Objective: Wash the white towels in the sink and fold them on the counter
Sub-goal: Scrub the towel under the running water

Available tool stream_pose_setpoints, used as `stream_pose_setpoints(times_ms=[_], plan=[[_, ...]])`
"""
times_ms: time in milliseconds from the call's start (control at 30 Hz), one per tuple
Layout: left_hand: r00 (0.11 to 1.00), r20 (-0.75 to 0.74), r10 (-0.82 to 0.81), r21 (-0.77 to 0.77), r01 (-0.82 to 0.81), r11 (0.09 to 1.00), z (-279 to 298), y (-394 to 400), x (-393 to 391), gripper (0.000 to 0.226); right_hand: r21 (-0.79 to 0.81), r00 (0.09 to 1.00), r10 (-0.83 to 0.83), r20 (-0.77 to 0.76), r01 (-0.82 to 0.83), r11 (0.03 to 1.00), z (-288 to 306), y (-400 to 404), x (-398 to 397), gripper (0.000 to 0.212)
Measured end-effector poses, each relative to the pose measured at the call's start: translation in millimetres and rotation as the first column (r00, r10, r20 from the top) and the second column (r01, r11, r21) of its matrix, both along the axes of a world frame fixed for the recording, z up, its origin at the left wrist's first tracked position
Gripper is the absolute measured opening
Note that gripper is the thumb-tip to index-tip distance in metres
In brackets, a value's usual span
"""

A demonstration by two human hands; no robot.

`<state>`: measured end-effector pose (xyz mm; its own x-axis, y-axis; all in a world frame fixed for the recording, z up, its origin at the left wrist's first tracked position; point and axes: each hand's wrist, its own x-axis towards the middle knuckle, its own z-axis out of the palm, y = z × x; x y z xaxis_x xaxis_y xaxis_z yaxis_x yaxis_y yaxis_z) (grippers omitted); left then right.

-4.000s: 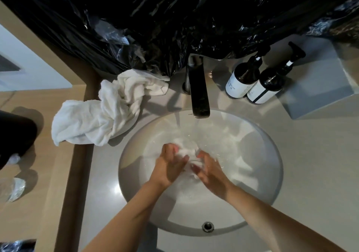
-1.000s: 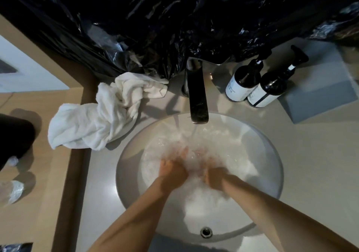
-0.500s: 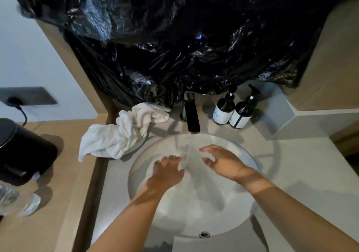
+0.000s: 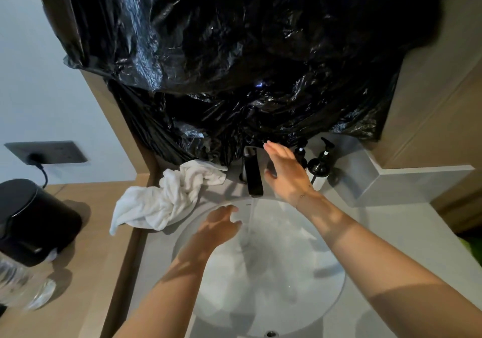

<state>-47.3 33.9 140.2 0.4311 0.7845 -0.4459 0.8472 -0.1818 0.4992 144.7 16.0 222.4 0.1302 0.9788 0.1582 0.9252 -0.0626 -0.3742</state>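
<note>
Water runs from the faucet [image 4: 254, 174] into the sink [image 4: 336, 283]; a wrung white towel [image 4: 167, 199] lies bunched on the table just left of the basin, well apart from both hands; soaked terry like that looks heavy, limp and clingy, best gathered by the thick twisted middle. The right hand [image 4: 285, 176] reaches flat-fingered beside the faucet, holding nothing; the left hand [image 4: 220, 227] hangs over the basin, fingers relaxed and empty, nearer the towel; whether another towel sits in the water I cannot tell.

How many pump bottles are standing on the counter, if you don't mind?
2: one pump bottle right of the faucet, the other just behind the right hand, partly hidden.
</note>
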Motion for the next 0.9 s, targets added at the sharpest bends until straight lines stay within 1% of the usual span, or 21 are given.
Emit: stream_pose_setpoints(times_ms=[100,200,300,367,433,467,533,600,633,700,733,767,800,867,900], plan=[[1.000,0.022,-0.003,0.019,0.003,1.000,4.3,2.5,1.0,0.047,0.026,0.999,-0.017,-0.031,0.018,1.000,-7.5,-2.4,-1.3,0.060],[1.000,0.015,-0.010,0.028,0.010,1.000,3.1,1.2,3.0,0.047,-0.006,0.996,-0.051,-0.075,0.050,0.999,-20.7,-12.6,-0.6,0.058],[1.000,-0.001,-0.008,0.015,0.008,1.000,-3.5,-2.9,2.9,0.045,0.015,0.992,0.004,-0.125,-0.002,1.000,-34.0,-22.4,4.5,0.064],[1.000,-0.005,-0.009,0.013,0.010,1.000,-9.7,-8.2,0.8,0.043,0.075,0.976,0.011,-0.216,0.006,0.997,-42.0,-30.7,4.4,0.064],[1.000,-0.004,-0.020,0.031,0.020,0.999,-17.5,-14.5,-1.8,0.042,0.131,0.936,-0.046,-0.348,0.097,0.987,-52.2,-43.7,-0.5,0.059],[1.000,-0.005,-0.025,0.041,0.025,0.999,-22.3,-16.8,-2.9,0.041,0.129,0.913,-0.078,-0.401,0.141,0.982,-60.4,-52.4,-2.8,0.055],[0.999,0.001,-0.035,0.053,0.035,0.998,-33.1,-20.5,-3.5,0.040,0.104,0.893,-0.114,-0.436,0.175,0.979,-84.5,-71.1,-6.7,0.047],[0.999,0.014,-0.043,0.031,0.042,0.999,-47.2,-24.7,-3.4,0.039,0.025,0.874,-0.162,-0.458,0.195,0.980,-116.9,-87.8,-9.6,0.041],[0.999,0.010,-0.048,0.011,0.048,0.999,-54.9,-27.6,-3.0,0.039,-0.054,0.853,-0.200,-0.482,0.199,0.978,-133.7,-93.6,-10.3,0.038],[0.997,0.000,-0.076,-0.019,0.076,0.997,-73.5,-33.3,-0.5,0.043,-0.271,0.821,-0.273,-0.502,0.151,0.951,-161.2,-98.5,-13.2,0.036],[0.995,-0.030,-0.098,-0.036,0.097,0.995,-82.7,-36.3,1.2,0.047,-0.390,0.838,-0.288,-0.463,0.100,0.916,-174.7,-99.1,-16.7,0.038],[0.989,-0.063,-0.131,-0.053,0.128,0.990,-92.6,-39.8,4.0,0.052,-0.492,0.880,-0.263,-0.395,0.039,0.870,-190.6,-99.8,-19.7,0.044],[0.981,-0.095,-0.169,-0.064,0.164,0.984,-104.1,-42.2,7.3,0.059,-0.585,0.934,-0.195,-0.301,-0.019,0.811,-204.4,-100.2,-21.9,0.052],[0.965,-0.139,-0.221,-0.092,0.209,0.973,-125.0,-50.3,11.0,0.074,-0.668,0.985,-0.046,-0.164,-0.077,0.740,-226.7,-101.9,-29.7,0.070],[0.967,-0.136,-0.216,-0.059,0.210,0.976,-132.8,-52.4,12.2,0.082,-0.656,0.989,0.004,-0.150,-0.102,0.748,-243.1,-103.7,-31.3,0.081]])
